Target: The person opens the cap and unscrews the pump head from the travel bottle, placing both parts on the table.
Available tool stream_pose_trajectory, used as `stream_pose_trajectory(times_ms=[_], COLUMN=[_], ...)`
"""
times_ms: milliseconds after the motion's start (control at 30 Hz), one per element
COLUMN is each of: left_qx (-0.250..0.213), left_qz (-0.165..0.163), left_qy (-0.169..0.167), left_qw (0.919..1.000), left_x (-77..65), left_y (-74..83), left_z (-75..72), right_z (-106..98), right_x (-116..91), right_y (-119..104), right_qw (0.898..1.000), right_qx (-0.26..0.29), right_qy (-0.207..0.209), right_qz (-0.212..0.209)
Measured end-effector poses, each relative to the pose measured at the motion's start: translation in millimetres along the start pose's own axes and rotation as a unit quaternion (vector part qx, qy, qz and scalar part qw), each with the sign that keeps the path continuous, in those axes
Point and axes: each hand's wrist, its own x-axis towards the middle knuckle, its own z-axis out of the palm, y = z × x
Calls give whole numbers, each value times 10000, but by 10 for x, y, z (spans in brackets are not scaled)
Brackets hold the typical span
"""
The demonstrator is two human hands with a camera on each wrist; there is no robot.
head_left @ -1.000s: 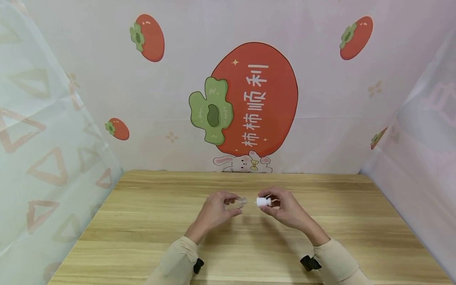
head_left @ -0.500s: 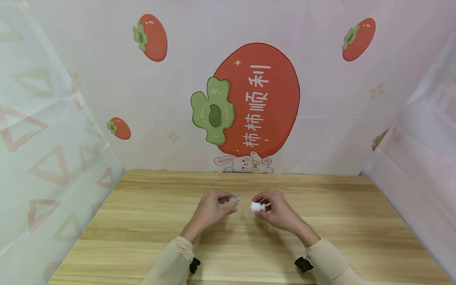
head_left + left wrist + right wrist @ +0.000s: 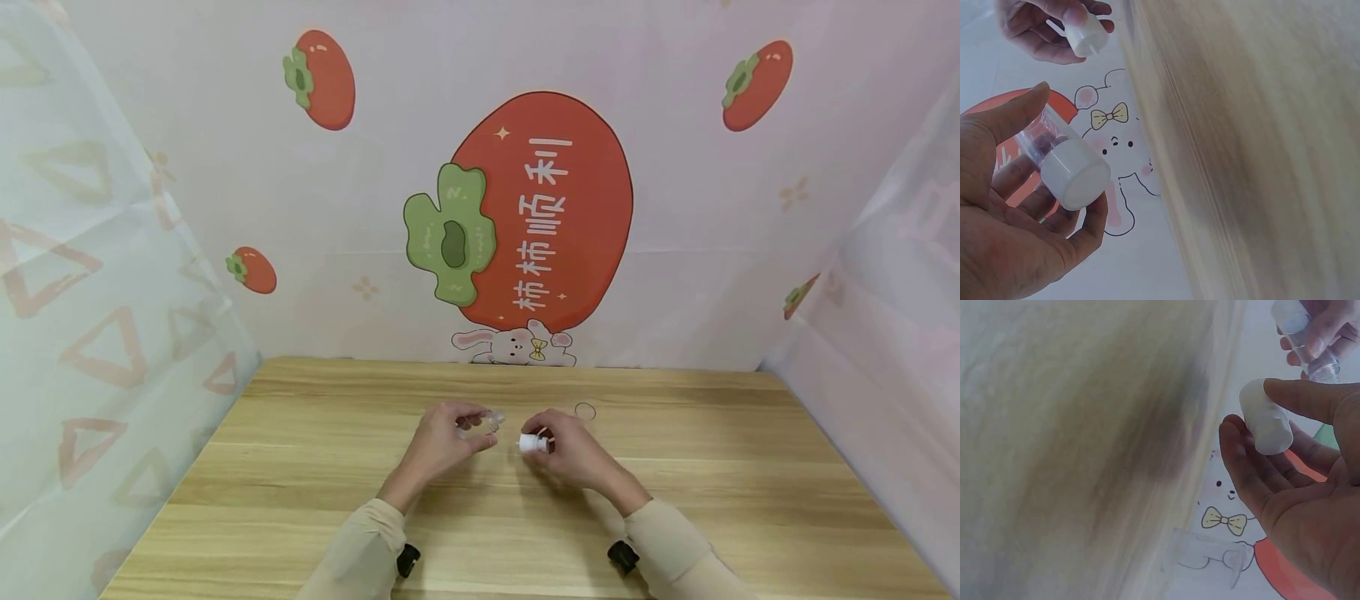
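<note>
My left hand [image 3: 442, 442] holds a small clear bottle [image 3: 1075, 165] between thumb and fingers. Its thick white base faces the left wrist camera, and its clear neck [image 3: 497, 419] points right in the head view. A white spray-pump top [image 3: 533, 443] is pinched in my right hand [image 3: 573, 450], with a thin stem poking out of it toward the bottle. A small gap separates the bottle neck and the pump top. Both are held above the wooden table [image 3: 360, 533]. Behind my right hand stands a clear cylindrical cap [image 3: 1207, 557], seen as a thin ring from above.
At the table's far edge rises a pale backdrop [image 3: 660, 308] printed with red persimmons and a rabbit. Printed sheets also hang along the left side [image 3: 112, 292] and the right side [image 3: 885, 333]. Black straps sit at both sleeves.
Both hands have shifted left with the bottle and the pump top, the right one also coming nearer the body. The clear cap behind the right hand has come into view.
</note>
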Motion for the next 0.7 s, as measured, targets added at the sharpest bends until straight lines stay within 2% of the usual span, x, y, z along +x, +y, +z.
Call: stream_pose_trajectory(times_ms=[167, 500, 700], left_qx=[20, 41, 124], left_qz=[15, 1, -4], left_qy=[-27, -61, -65], left_qw=[10000, 10000, 9999], left_x=[0, 0, 7], left_y=[-6, 3, 6], left_z=[9, 32, 41], right_z=[33, 73, 96], right_x=[27, 63, 107], right_y=[22, 62, 78], right_qw=[9999, 9997, 9995], right_qx=[-78, -199, -287], right_qy=[19, 101, 0], right_qz=[133, 141, 165])
